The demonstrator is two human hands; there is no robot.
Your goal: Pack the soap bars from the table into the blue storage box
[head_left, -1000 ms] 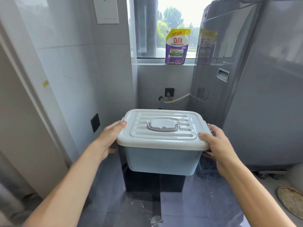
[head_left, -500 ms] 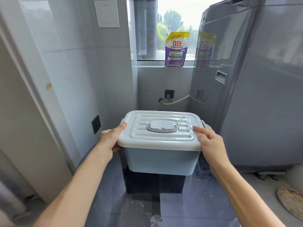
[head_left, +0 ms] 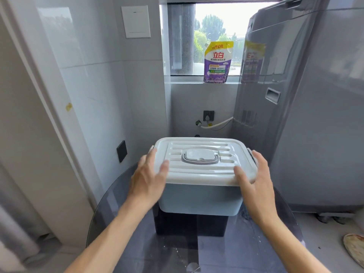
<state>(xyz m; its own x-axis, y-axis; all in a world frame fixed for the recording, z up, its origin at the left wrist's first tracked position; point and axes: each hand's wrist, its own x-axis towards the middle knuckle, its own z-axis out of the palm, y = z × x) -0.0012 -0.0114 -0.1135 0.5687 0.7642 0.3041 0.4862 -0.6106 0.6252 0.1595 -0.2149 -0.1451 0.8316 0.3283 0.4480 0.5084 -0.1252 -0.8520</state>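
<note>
The blue storage box (head_left: pixel 200 200) stands on a round dark glass table (head_left: pixel 122 219), closed by its white lid (head_left: pixel 201 152) with a grey handle. My left hand (head_left: pixel 147 180) clasps the lid's front left corner, thumb on top and fingers along the left edge by the latch. On the front right corner my right hand (head_left: pixel 254 180) does the same, its fingers reaching up the right edge. Both hands are slightly blurred. No soap bars are in view.
A grey washing machine (head_left: pixel 315 115) stands close on the right. A purple detergent pouch (head_left: pixel 216 62) sits on the window sill behind. Tiled wall with a black socket (head_left: pixel 121 151) at left. A round woven object (head_left: pixel 354 249) lies on the floor, lower right.
Both hands have slid from the box's sides toward the lid's front corners, thumbs now on top. The camera has tilted down and nearer; the box has stayed on the table.
</note>
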